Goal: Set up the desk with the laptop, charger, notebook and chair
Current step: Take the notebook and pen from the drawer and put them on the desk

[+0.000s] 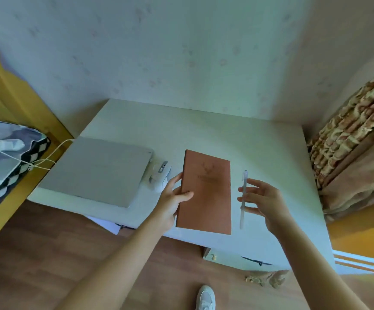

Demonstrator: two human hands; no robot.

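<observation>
A brown notebook (206, 193) is held over the front middle of the white desk (204, 130). My left hand (173, 198) grips its left edge, thumb on the cover. My right hand (263, 202) holds a pale pen (243, 198) upright in its fingers, just right of the notebook. A closed silver laptop (96, 171) lies on the desk's left part. A white charger cable (47, 156) runs from the laptop's left rear corner to a white charger block (4, 145) on the bed. No chair is in view.
A white mouse (160, 173) sits between laptop and notebook. A patterned pillow (5, 162) lies on the yellow bed (7, 95) at left. Patterned curtains (356, 130) hang at right. The wall stands behind the desk; wood floor and my shoe (206, 297) are below.
</observation>
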